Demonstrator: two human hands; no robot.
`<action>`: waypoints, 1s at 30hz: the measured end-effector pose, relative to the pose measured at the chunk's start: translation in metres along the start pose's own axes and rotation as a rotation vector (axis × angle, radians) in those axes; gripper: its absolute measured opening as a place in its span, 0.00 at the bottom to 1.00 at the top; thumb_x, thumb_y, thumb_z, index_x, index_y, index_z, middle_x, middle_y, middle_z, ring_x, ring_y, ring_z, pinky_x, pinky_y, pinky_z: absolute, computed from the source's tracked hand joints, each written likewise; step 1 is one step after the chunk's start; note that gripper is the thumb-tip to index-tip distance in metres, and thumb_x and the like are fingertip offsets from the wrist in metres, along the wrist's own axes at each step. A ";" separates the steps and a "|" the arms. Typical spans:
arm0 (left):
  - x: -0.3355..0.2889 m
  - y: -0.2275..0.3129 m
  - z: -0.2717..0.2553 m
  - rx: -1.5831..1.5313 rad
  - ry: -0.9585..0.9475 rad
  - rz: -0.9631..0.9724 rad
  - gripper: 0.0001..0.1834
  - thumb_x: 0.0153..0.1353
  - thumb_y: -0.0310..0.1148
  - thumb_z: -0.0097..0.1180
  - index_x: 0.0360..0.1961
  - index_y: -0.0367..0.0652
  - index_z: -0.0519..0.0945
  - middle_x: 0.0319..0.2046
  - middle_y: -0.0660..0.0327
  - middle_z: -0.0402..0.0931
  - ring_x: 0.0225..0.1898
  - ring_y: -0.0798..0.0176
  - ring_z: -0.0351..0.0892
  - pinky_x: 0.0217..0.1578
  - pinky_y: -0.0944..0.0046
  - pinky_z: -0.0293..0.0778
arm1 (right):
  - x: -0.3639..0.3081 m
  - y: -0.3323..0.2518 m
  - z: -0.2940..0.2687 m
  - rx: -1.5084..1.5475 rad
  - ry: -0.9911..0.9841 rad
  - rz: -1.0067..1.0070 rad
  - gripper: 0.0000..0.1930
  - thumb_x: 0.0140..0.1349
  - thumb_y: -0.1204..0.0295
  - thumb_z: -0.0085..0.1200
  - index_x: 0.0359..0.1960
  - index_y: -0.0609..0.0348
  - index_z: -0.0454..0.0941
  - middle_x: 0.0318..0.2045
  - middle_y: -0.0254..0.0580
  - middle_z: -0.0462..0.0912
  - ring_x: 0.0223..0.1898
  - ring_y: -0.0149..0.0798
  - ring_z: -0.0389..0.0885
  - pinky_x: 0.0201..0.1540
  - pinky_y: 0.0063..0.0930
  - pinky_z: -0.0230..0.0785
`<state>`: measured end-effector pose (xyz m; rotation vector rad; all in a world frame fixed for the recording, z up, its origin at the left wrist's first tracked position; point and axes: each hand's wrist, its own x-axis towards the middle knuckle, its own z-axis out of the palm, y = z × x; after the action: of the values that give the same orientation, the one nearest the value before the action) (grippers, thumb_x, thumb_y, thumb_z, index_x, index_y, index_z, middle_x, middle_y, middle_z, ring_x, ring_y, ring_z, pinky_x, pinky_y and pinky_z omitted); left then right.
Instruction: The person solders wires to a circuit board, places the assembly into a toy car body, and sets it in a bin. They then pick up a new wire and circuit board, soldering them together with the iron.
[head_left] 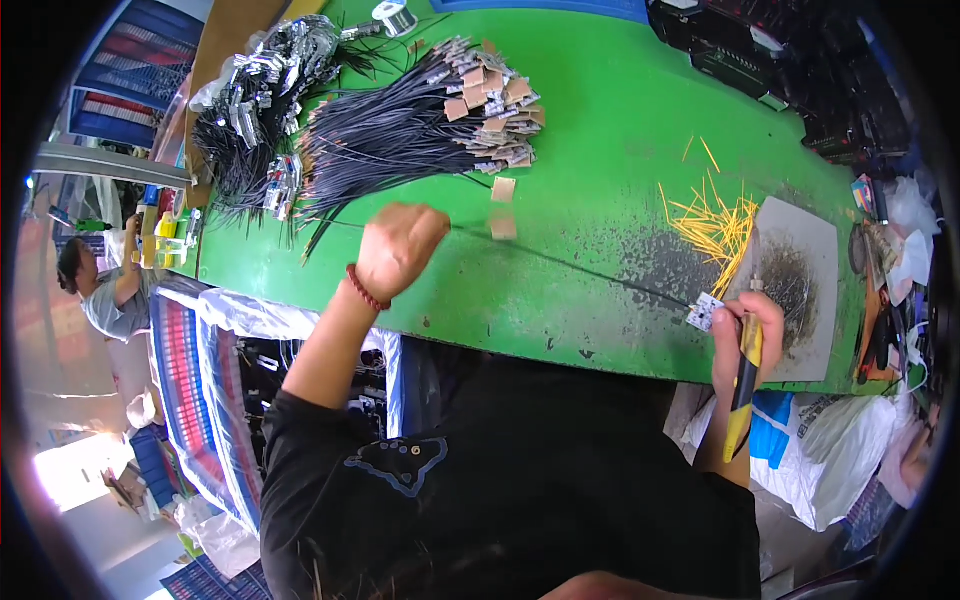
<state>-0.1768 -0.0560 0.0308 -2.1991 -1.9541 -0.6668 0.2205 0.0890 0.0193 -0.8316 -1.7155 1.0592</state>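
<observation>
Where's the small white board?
Head view, right: the white board is in the right hand at the end of the black cable, just below the yellow strips.

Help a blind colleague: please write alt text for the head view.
A right hand holds a yellow-and-black tool and a small white board at a green table. A dark wire runs from the board toward the curled left hand. Yellow sticks lie beyond the right hand; black wires are heaped upper left.

Shows a green table (pixel 600 100) with a spool (pixel 396 19) at its far left. Includes black units (pixel 745 65) far right, a white bag (pixel 830 460) near right, blue bins (pixel 155 20) far left, a person (pixel 117 306) at left.
</observation>
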 end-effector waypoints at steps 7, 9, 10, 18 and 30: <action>0.040 0.001 0.005 0.024 -0.081 -0.052 0.27 0.43 0.28 0.66 0.49 0.46 0.77 0.52 0.56 0.74 0.55 0.50 0.72 0.55 0.50 0.68 | 0.020 0.006 0.047 -0.044 -0.066 -0.187 0.14 0.57 0.83 0.60 0.45 0.62 0.75 0.26 0.36 0.78 0.27 0.25 0.75 0.31 0.19 0.69; 0.042 0.039 0.013 -0.174 -0.075 -0.009 0.28 0.45 0.27 0.67 0.51 0.46 0.77 0.50 0.56 0.75 0.53 0.51 0.73 0.56 0.50 0.68 | 0.012 -0.009 0.045 -0.013 -0.086 -0.178 0.14 0.56 0.82 0.61 0.44 0.64 0.74 0.29 0.38 0.79 0.29 0.27 0.77 0.33 0.20 0.70; 0.040 0.051 0.017 -0.247 -0.078 0.046 0.25 0.46 0.27 0.66 0.49 0.45 0.77 0.46 0.57 0.76 0.50 0.52 0.75 0.56 0.51 0.68 | 0.010 -0.018 0.041 0.059 -0.066 -0.158 0.14 0.56 0.82 0.61 0.43 0.64 0.73 0.30 0.39 0.79 0.29 0.28 0.77 0.34 0.21 0.71; 0.005 0.060 -0.006 -0.293 0.043 -0.128 0.11 0.45 0.22 0.67 0.33 0.43 0.85 0.24 0.61 0.75 0.25 0.58 0.77 0.27 0.60 0.72 | 0.016 -0.001 0.007 -0.096 -0.207 0.029 0.15 0.56 0.77 0.63 0.45 0.59 0.75 0.35 0.34 0.78 0.34 0.28 0.76 0.36 0.21 0.69; 0.005 0.064 0.027 -0.355 -0.094 -0.191 0.09 0.44 0.22 0.66 0.29 0.40 0.82 0.33 0.56 0.79 0.35 0.52 0.80 0.37 0.57 0.75 | 0.008 0.018 0.006 -0.251 -0.133 -0.103 0.11 0.61 0.67 0.61 0.44 0.56 0.81 0.23 0.37 0.80 0.21 0.32 0.78 0.24 0.25 0.68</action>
<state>-0.1084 -0.0510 0.0206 -2.2859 -2.2657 -1.0268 0.2131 0.1011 0.0043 -0.8323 -2.0113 0.8570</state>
